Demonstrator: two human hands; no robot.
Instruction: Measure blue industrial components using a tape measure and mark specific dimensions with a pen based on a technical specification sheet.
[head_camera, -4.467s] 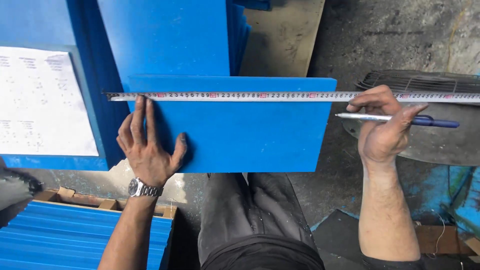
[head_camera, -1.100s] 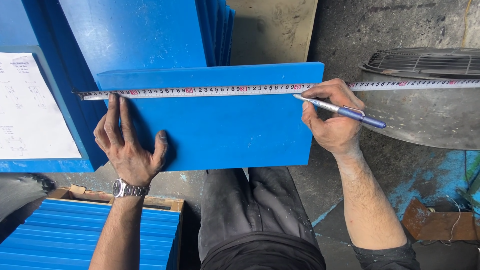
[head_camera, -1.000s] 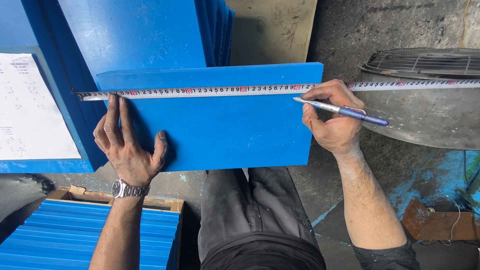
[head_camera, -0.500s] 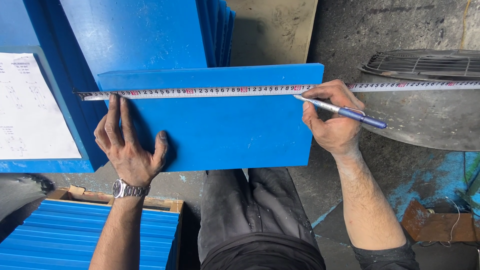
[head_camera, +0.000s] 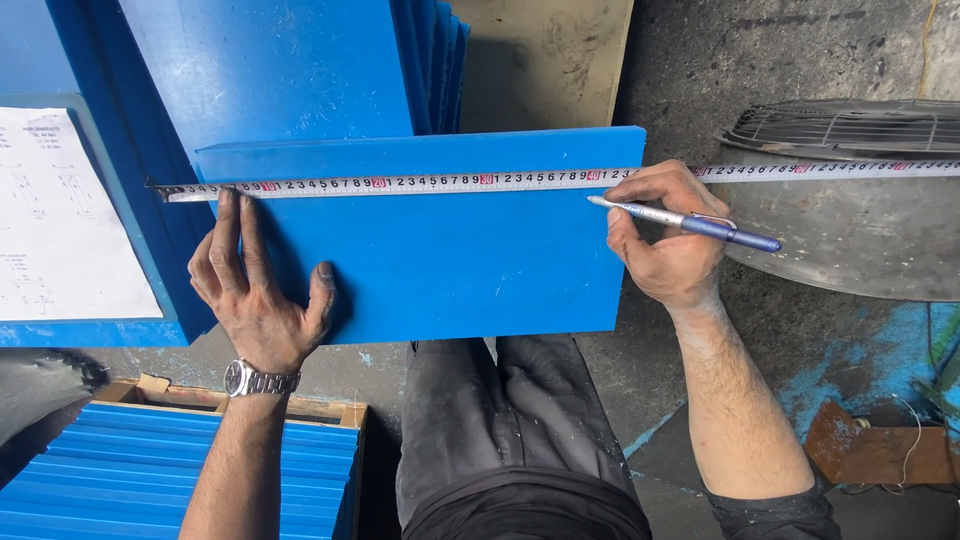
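— What is being shown nearest the camera?

— Dark trousers (head_camera: 500, 430) are being seen at the bottom edge, with a box of stacked blue strips (head_camera: 180, 470) lying to their left. Just beyond, a blue board (head_camera: 450, 260) is being held flat across the knees.

— How are the hands being used?

— The left hand (head_camera: 255, 290) is being pressed flat and spread on the board's left end, its fingertips pinning the hooked start of a tape measure (head_camera: 400, 184). The right hand (head_camera: 670, 235) is being closed around a blue pen (head_camera: 690, 220), pinched between thumb and fingers, while the tape is being trapped beneath that hand near the board's right edge.

— Which step is judged to be in hand?

— A length is being marked: the pen tip is being brought against the tape near the board's right end. A steady tape and an unmoved left hand are being called for while the mark is being made.

— And farther off?

— More blue panels (head_camera: 280, 70) are being leaned upright behind, a printed sheet (head_camera: 60, 220) is being displayed at left, and a wire fan guard (head_camera: 850, 125) is resting at right.
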